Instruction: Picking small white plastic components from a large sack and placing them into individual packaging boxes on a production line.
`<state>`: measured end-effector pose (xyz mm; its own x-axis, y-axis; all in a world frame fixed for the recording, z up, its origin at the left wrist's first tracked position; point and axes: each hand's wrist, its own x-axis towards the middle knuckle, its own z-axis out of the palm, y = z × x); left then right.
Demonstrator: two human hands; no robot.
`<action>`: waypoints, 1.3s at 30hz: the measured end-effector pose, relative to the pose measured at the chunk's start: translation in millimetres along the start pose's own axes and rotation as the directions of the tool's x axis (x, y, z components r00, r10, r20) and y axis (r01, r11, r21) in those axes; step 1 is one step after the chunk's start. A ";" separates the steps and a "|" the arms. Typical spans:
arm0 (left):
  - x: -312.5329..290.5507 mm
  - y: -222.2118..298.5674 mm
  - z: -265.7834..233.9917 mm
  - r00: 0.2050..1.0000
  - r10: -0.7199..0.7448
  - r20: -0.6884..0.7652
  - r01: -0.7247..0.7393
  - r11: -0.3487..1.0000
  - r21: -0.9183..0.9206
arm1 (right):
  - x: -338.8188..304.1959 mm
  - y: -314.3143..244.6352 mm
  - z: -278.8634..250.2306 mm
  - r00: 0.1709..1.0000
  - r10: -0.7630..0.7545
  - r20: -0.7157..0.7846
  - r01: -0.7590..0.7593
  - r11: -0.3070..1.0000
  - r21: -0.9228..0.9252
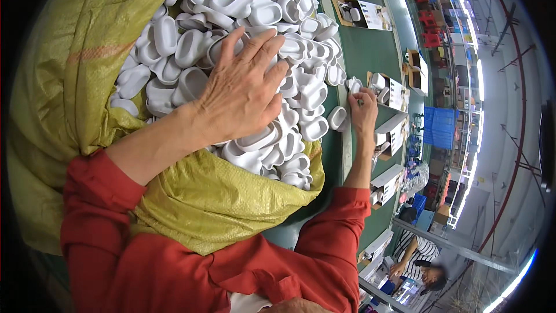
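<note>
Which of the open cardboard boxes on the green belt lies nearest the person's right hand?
The open box just beyond the right hand, holding white parts; the other boxes sit farther along the belt.

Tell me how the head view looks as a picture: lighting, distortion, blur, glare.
Head view: strong fisheye, so the green belt and the ceiling lights curve toward a black rim; the lights blow out to glare at right. Even, soft light falls on the white plastic shells in the yellow sack. The left hand is sharp; the right hand is smaller and softer; the far background is blurred.
</note>
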<state>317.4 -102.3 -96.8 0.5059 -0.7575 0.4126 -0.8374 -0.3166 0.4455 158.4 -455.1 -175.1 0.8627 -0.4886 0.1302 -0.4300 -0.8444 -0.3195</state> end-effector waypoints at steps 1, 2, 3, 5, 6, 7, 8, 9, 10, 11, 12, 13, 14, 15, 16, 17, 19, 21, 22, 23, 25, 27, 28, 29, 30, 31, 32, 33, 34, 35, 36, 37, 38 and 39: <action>-0.4 -0.1 1.0 1.000 0.006 -0.004 -0.006 1.000 -0.003 | -1.9 -8.3 1.3 0.998 0.048 -0.042 -0.046 0.997 0.055; -1.6 -0.9 2.0 1.000 0.006 -0.010 -0.006 1.000 -0.010 | -0.7 -6.5 4.9 0.995 -0.006 -0.103 0.009 1.000 0.028; -2.3 -1.7 1.9 1.000 0.005 -0.015 -0.005 1.000 -0.015 | 4.2 -7.5 8.8 0.985 -0.064 -0.159 0.064 0.998 -0.001; -1.4 -3.4 -0.4 1.000 0.000 -0.027 -0.001 1.000 -0.004 | 31.3 -22.5 6.5 0.970 -0.118 -0.212 0.129 0.991 0.039; -2.0 -5.0 -1.5 0.999 -0.005 -0.032 0.005 1.000 0.005 | 47.8 -36.0 4.8 0.967 -0.145 -0.211 0.161 0.985 0.062; -1.6 -5.2 -2.3 0.999 -0.006 -0.036 0.007 1.000 0.007 | 65.3 -39.2 4.8 0.954 -0.201 -0.223 0.199 0.979 -0.034; -1.3 -6.0 -2.2 0.998 -0.011 -0.054 0.011 1.000 -0.006 | 82.5 -43.8 6.4 0.950 -0.223 -0.219 0.219 0.975 -0.040; -1.1 -6.9 -1.9 0.997 -0.016 -0.071 0.015 1.000 -0.018 | 98.0 -48.9 8.2 0.946 -0.244 -0.214 0.240 0.970 -0.044; -1.8 -9.3 -2.0 0.998 -0.032 -0.058 0.031 0.999 -0.007 | 112.4 -55.5 14.5 0.943 -0.260 -0.209 0.247 0.965 -0.088; -1.2 -9.4 -1.7 0.998 -0.040 -0.047 0.039 0.999 -0.005 | 123.2 -52.5 16.7 0.957 -0.233 -0.172 0.213 0.969 -0.127; -0.8 -9.4 -0.8 0.998 -0.038 -0.046 0.038 0.999 -0.018 | 132.2 -48.2 15.4 0.970 -0.203 -0.136 0.179 0.969 -0.169; 0.1 -8.6 0.1 0.998 -0.040 -0.049 0.039 0.999 -0.014 | 138.7 -37.8 15.1 0.970 -0.208 -0.126 0.180 0.963 -0.202; 1.1 -7.6 1.0 0.998 -0.041 -0.052 0.040 0.999 -0.012 | 140.2 -29.2 13.0 0.978 -0.173 -0.120 0.143 0.963 -0.227; 1.5 -6.9 1.5 0.998 -0.033 -0.060 0.032 0.999 -0.010 | 139.5 -20.6 11.9 0.984 -0.137 -0.117 0.103 0.961 -0.255; -0.2 -8.5 1.1 0.997 -0.043 -0.056 0.043 0.999 -0.003 | 135.4 -26.3 11.8 0.997 -0.041 -0.061 0.023 0.959 -0.281; -1.7 -9.7 0.8 0.998 -0.047 -0.051 0.047 0.999 0.003 | 131.7 -28.7 15.0 0.998 -0.046 -0.054 0.029 0.961 -0.275; -3.1 -10.5 0.8 0.998 -0.048 -0.048 0.048 0.999 0.002 | 123.9 -29.3 14.5 0.991 -0.046 -0.123 0.001 0.940 -0.342; -3.0 -10.0 1.5 0.998 -0.054 -0.043 0.054 0.999 -0.002 | 114.7 -19.3 0.9 0.998 -0.023 -0.057 0.003 0.948 -0.318; -3.5 -9.7 1.9 0.998 -0.053 -0.042 0.053 0.999 -0.006 | 108.0 -17.3 -4.9 1.000 0.002 -0.005 -0.004 0.968 -0.251; -3.8 -9.7 2.0 0.998 -0.055 -0.040 0.055 0.999 -0.003 | 102.6 -16.1 -8.7 0.999 0.024 0.049 -0.015 0.983 -0.184; -4.1 -9.5 2.4 0.998 -0.051 -0.039 0.051 0.999 -0.005 | 99.5 -12.9 -17.2 0.998 0.035 0.051 -0.026 0.986 -0.166; -4.4 -9.0 2.9 0.998 -0.052 -0.042 0.052 0.999 -0.005 | 96.5 -8.8 -24.9 0.995 0.081 0.064 -0.075 0.993 -0.095; -3.8 -8.8 2.7 0.998 -0.049 -0.044 0.049 0.999 -0.007 | 94.5 -3.3 -26.7 0.995 0.083 0.061 -0.076 0.992 -0.098; -3.3 -8.5 2.4 0.998 -0.047 -0.037 0.047 0.999 -0.007 | 89.3 2.3 -27.8 0.998 0.049 0.044 -0.041 0.988 -0.150; -2.5 -8.1 2.2 0.999 -0.044 -0.030 0.044 0.999 -0.008 | 84.5 8.0 -29.9 0.999 0.014 0.029 -0.007 0.979 -0.202; -3.3 -7.9 2.7 0.999 -0.047 -0.028 0.046 0.999 -0.009 | 78.0 8.3 -29.5 0.998 0.037 0.048 -0.027 0.981 -0.194; -3.5 -7.7 3.2 0.998 -0.044 -0.033 0.044 0.999 0.002 | 72.8 8.0 -27.6 0.998 0.038 0.051 -0.027 0.981 -0.194; -3.9 -7.5 3.9 0.998 -0.041 -0.039 0.041 0.999 0.013 | 67.6 7.7 -25.2 0.998 0.048 0.036 -0.040 0.978 -0.204; -3.7 -7.5 3.5 0.999 -0.037 -0.039 0.038 0.999 0.009 | 62.3 11.5 -26.3 0.998 0.061 0.015 -0.056 0.975 -0.216; -4.0 -8.0 3.0 0.999 -0.034 -0.037 0.035 0.999 0.011 | 57.2 15.6 -28.6 0.998 0.065 0.013 -0.060 0.974 -0.220; -4.2 -7.7 2.7 0.999 -0.031 -0.035 0.031 0.999 0.014 | 51.9 19.7 -31.3 0.998 0.054 0.032 -0.046 0.977 -0.209; -4.9 -8.4 2.6 0.999 -0.033 -0.034 0.033 0.999 0.016 | 48.8 16.1 -31.9 0.998 0.037 0.056 -0.026 0.981 -0.190; -5.6 -9.1 2.6 0.999 -0.039 -0.020 0.039 0.999 0.022 | 41.8 13.6 -37.2 0.994 0.059 0.088 -0.045 0.987 -0.156; -6.4 -10.0 2.7 0.999 -0.045 -0.006 0.045 0.999 0.030 | 38.4 10.3 -39.9 0.994 0.058 0.091 -0.044 0.987 -0.154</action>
<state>322.0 -95.9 -106.0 0.5445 -0.7390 0.3967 -0.8193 -0.3674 0.4401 176.5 -491.3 -136.0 0.8569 -0.5148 0.0260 -0.5030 -0.8461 -0.1767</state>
